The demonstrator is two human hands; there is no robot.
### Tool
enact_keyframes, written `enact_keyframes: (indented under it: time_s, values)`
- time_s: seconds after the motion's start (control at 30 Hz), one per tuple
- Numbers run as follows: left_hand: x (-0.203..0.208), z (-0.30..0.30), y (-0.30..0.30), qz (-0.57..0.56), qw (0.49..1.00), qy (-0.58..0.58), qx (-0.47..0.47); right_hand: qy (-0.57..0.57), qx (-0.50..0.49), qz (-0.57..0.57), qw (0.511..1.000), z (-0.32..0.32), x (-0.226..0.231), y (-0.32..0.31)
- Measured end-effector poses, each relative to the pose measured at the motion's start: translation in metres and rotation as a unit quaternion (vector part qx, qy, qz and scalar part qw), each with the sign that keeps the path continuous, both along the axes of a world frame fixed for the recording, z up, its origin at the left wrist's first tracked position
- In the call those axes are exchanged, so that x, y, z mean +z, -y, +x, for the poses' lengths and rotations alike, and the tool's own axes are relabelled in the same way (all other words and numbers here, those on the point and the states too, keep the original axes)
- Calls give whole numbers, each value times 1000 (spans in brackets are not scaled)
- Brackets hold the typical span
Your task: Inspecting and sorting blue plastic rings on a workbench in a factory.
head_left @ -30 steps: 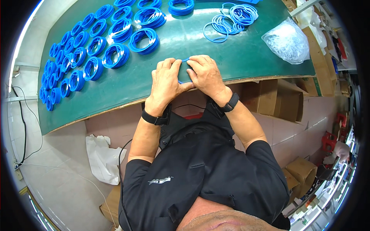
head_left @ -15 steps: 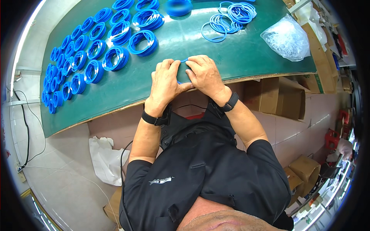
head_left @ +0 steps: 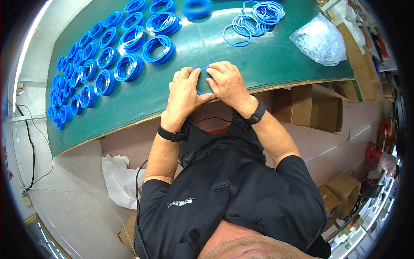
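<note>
My left hand [head_left: 183, 90] and my right hand [head_left: 228, 84] press side by side on a blue ring [head_left: 203, 69] at the near edge of the green table [head_left: 142, 101]. Only small blue bits of the ring show between and above the fingers; the rest is hidden under my palms. Both hands grip it flat against the tabletop. Each wrist carries a black watch.
Several bundled blue ring stacks [head_left: 127, 67] lie in rows on the table's left half. Loose thin blue rings [head_left: 254, 19] sit at the far right, next to a clear plastic bag [head_left: 321, 41]. Cardboard boxes [head_left: 310, 108] stand under the table; a white bag [head_left: 120, 177] lies on the floor.
My hands stay together on the ring, shifting only slightly; the view has tilted a little.
</note>
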State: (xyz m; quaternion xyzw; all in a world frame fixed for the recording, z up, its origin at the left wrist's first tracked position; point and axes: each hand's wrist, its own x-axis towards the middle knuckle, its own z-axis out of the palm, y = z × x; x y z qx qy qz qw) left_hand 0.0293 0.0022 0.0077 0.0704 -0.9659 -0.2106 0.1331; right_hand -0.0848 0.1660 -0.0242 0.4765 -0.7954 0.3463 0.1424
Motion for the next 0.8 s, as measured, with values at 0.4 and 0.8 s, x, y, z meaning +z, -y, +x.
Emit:
enact_keyframes:
  time_s: [0.4, 0.8]
  values:
    - [4, -11, 20, 49, 997, -21, -54, 4, -1, -2, 1000, 0, 1, -1]
    - [-1, -36, 16, 4, 1000, -18, 11, 3, 1, -10, 1000, 1, 0, 0]
